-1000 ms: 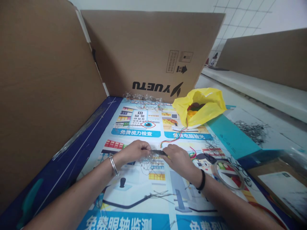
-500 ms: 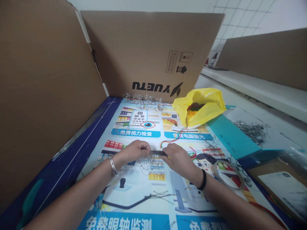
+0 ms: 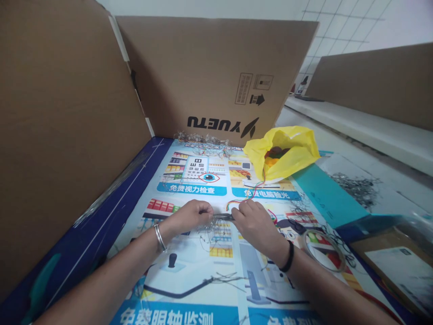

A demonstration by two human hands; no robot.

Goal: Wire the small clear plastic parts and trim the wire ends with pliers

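Note:
My right hand (image 3: 253,222) is closed round a small pair of dark pliers (image 3: 223,217), whose jaws point left. The tip of the pliers meets the fingertips of my left hand (image 3: 194,214), which are pinched together. What those fingertips hold is too small to make out. Thin tangled wires (image 3: 210,232) hang just below the fingertips and pliers, over the printed sheet (image 3: 189,282). Beyond my right hand, red, green and yellow cords (image 3: 248,199) run to an open yellow bag (image 3: 297,158) with orange and dark contents.
Cardboard panels (image 3: 203,67) stand at the back and left. Wire bits (image 3: 199,138) lie along the back panel, and more wires (image 3: 228,278) lie nearer. A tape roll (image 3: 323,250) is by my right forearm. At the right are another wire heap (image 3: 355,187) and a packet (image 3: 399,266).
My right hand has turned slightly, with the pliers now more level and their handle less visible. My left hand has barely moved, and the view has shifted a little.

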